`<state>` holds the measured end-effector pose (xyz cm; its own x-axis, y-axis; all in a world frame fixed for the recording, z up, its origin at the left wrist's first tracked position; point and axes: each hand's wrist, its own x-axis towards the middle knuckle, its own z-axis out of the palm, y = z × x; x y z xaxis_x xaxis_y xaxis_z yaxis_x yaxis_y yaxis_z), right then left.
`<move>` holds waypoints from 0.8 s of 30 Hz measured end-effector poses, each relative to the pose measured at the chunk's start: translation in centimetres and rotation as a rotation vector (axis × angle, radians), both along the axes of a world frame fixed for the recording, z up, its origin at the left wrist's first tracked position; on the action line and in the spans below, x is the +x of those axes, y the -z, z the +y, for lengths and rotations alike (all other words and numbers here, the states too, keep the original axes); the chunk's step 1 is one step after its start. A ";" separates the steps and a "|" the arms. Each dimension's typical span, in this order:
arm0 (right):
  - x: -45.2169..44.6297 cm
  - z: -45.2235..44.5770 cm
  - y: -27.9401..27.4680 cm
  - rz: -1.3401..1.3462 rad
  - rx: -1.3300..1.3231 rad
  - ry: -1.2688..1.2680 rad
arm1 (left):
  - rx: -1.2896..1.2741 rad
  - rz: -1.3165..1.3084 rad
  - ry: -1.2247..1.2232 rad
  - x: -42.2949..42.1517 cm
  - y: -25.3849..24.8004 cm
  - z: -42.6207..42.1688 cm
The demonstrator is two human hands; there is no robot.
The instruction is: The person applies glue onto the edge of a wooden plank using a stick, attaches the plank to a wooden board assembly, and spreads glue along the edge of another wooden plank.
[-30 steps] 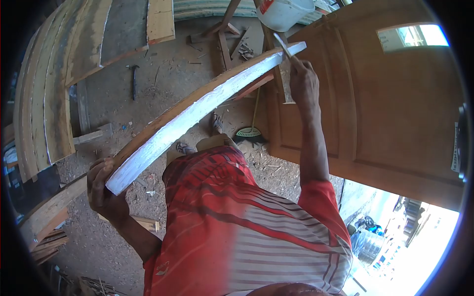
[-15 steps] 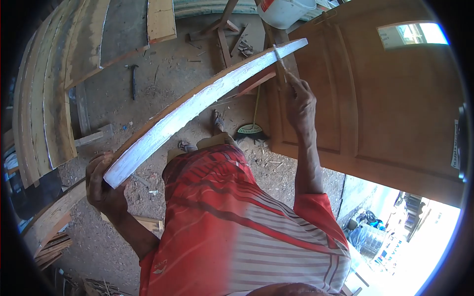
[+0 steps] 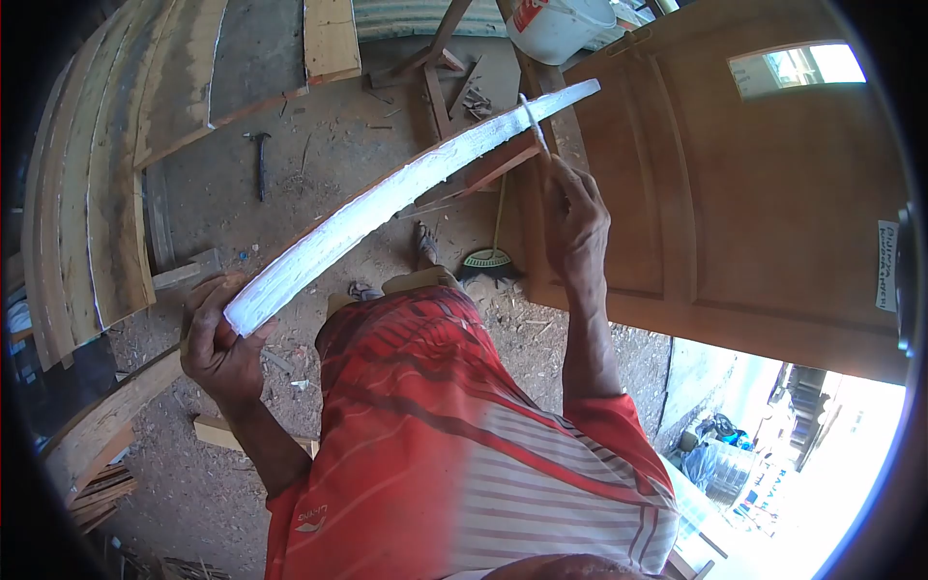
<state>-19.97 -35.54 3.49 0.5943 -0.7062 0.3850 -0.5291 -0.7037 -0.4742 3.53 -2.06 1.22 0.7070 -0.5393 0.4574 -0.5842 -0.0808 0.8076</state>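
Note:
A long, slightly curved wooden strip [image 3: 387,198] runs diagonally across the view, its upward face coated in white. My left hand [image 3: 220,338] is wrapped round the strip's lower left end. My right hand [image 3: 577,217] grips a thin stick [image 3: 535,126] whose whitish upper end lies across the white face near the strip's far right end. Whether that stick has bristles or a flat edge is too small to tell.
Boards [image 3: 174,87] lie side by side at the upper left, near a hammer [image 3: 259,164] on the ground. A white bucket [image 3: 559,27] stands at the top. A wooden door [image 3: 773,213] fills the right; a broom head [image 3: 486,259] lies below the strip.
My right hand and the stick have moved left and down along the strip. The strip has rolled a little, so less of its brown side shows, and its left end has shifted up and right.

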 end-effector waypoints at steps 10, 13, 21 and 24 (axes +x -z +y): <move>-1.3 -4.5 -3.0 0.159 -0.074 -0.082 | 0.022 -0.114 0.038 0.9 -0.1 -0.2; -3.2 -12.1 -2.7 0.398 -0.253 0.038 | 0.020 -0.220 0.097 1.4 -0.1 -0.4; -1.9 -12.7 -5.4 0.655 -0.295 -0.212 | 0.022 -0.326 0.166 2.0 -1.3 -0.8; -1.6 -10.6 -6.1 0.538 -0.285 -0.317 | 0.018 -0.327 0.156 2.1 -1.5 -1.0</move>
